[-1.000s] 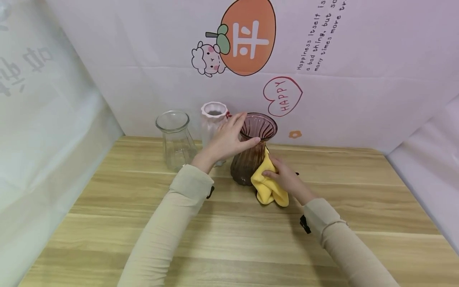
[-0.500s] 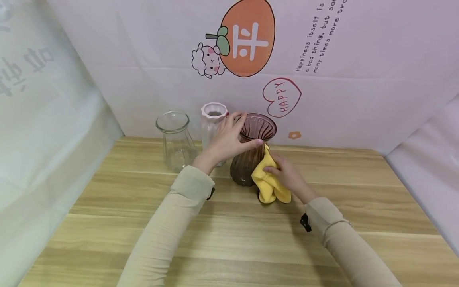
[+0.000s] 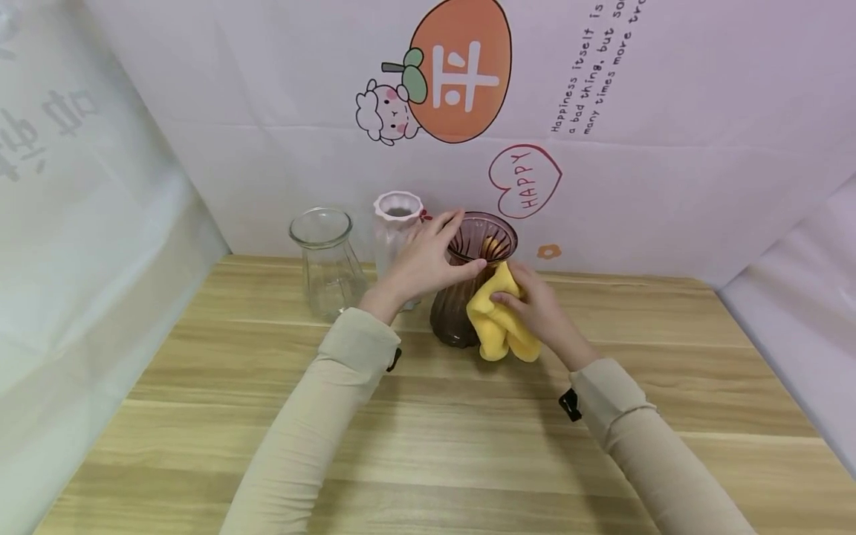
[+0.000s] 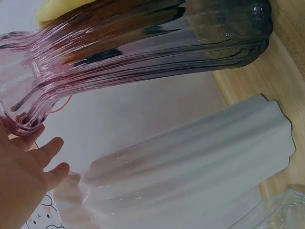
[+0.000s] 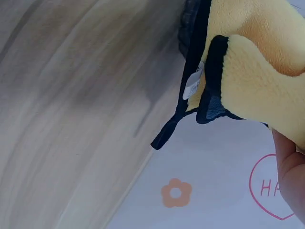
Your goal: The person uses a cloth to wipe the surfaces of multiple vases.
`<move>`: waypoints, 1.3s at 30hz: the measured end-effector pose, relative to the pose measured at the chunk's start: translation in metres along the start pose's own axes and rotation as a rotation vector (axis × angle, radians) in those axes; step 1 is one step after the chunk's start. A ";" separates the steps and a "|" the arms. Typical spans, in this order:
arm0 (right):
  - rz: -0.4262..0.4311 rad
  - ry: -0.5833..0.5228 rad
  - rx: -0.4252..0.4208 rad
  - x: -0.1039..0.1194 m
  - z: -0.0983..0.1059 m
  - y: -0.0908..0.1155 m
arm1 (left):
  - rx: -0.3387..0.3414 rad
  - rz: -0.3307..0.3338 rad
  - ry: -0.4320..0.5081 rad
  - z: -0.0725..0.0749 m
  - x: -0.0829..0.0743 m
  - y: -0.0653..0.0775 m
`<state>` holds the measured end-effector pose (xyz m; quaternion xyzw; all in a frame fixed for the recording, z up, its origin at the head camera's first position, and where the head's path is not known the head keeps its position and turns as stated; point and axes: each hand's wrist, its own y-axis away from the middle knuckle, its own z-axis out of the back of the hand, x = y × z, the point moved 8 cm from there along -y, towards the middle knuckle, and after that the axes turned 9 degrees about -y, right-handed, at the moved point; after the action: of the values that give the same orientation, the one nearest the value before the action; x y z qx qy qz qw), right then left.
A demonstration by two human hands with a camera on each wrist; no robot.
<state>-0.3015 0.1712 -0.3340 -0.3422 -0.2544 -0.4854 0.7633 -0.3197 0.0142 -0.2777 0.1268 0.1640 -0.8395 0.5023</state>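
A ribbed purple glass vase (image 3: 457, 316) with a flared rim stands upright on the table. My left hand (image 3: 428, 260) holds it at the rim, thumb on the near side and fingers spread along the left; in the left wrist view three fingertips (image 4: 55, 145) show by the rim. In my right hand (image 3: 545, 312) a yellow cloth (image 3: 498, 319) is gripped against the vase's right side, just below the flare. The right wrist view shows the cloth's dark edging and a small white label (image 5: 193, 86). Yellow shows through the purple glass near the rim.
A white fluted vase (image 3: 390, 241) stands behind my left hand, partly hidden by it. Left of that is a clear glass vase (image 3: 328, 271). A printed white backdrop (image 3: 635, 208) rises at the far edge of the wooden table (image 3: 414, 446).
My right hand has moved the yellow cloth up along the vase's right side toward the rim, and its hanging folds are higher. The left hand and the vase have hardly moved.
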 end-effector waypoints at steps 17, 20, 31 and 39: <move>-0.095 -0.001 0.144 -0.045 -0.026 0.017 | -0.078 0.015 -0.010 -0.003 -0.001 0.000; -0.100 -0.001 0.133 -0.045 -0.026 0.018 | -0.094 0.014 -0.023 -0.003 -0.001 0.001; 0.027 -0.016 -0.018 -0.020 -0.012 0.010 | -0.067 0.006 -0.013 -0.002 0.000 0.001; 0.039 0.058 -0.035 -0.009 -0.010 0.008 | -0.058 0.005 0.001 -0.002 0.000 -0.001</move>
<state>-0.2973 0.1715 -0.3492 -0.3463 -0.2170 -0.4844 0.7735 -0.3204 0.0153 -0.2791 0.1130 0.1885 -0.8331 0.5076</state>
